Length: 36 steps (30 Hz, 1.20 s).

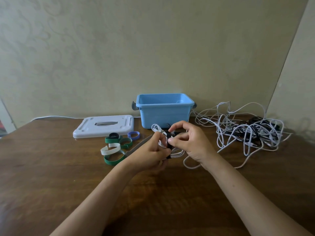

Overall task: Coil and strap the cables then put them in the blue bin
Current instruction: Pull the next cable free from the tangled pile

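Both hands, left (154, 155) and right (189, 143), pinch a black strap (169, 142) around a coiled white cable (177, 153) just before the blue bin (164, 113). Springy loops could slip free if either pinch loosens. Right of the bin, thin cables (247, 132) lie tangled.

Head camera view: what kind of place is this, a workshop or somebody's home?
Most likely a room in a home, though I can't be sure. A wooden table stands against a patterned papered wall, and on it are only a small blue bin, its white lid and a tangle of cables.
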Each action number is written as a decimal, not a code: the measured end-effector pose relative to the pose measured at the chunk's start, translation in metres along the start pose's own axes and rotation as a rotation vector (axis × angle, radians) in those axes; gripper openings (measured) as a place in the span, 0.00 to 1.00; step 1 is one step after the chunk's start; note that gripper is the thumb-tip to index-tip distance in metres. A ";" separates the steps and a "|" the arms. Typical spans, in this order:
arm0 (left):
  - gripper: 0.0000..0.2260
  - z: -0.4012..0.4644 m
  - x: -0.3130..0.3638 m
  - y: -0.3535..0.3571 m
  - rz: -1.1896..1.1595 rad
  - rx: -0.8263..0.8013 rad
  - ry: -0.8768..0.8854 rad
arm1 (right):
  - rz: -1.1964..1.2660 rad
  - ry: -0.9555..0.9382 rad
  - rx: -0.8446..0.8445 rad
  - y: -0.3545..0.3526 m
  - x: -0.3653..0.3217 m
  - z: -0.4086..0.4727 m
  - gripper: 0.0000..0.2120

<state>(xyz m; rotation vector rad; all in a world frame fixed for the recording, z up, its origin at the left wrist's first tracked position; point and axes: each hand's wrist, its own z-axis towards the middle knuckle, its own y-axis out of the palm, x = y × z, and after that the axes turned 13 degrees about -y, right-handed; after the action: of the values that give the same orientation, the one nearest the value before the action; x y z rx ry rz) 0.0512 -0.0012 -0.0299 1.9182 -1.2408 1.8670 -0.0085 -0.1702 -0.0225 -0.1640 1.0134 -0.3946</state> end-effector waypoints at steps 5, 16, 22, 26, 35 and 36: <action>0.09 0.003 -0.003 -0.006 -0.029 -0.073 -0.047 | -0.045 -0.126 0.050 0.012 0.002 -0.003 0.10; 0.11 0.007 -0.008 -0.012 -0.303 0.080 -0.094 | -0.165 -0.177 -0.035 0.014 0.002 -0.001 0.20; 0.06 0.007 -0.009 -0.015 -0.424 0.044 -0.090 | -0.289 -0.238 -0.031 0.016 0.008 -0.002 0.17; 0.05 0.007 -0.009 -0.013 -0.430 0.036 -0.084 | -0.410 -0.369 -0.043 0.015 0.008 -0.003 0.11; 0.13 0.005 -0.007 -0.005 -0.406 0.133 -0.058 | -0.458 -0.414 0.020 0.016 0.013 -0.004 0.10; 0.13 0.005 -0.007 -0.004 -0.394 0.151 -0.056 | -0.467 -0.419 0.021 0.016 0.013 -0.004 0.10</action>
<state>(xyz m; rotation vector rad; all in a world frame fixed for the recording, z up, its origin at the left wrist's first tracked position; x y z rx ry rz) 0.0591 0.0012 -0.0355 2.1159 -0.6821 1.7480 -0.0020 -0.1600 -0.0401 -0.4492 0.5493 -0.7597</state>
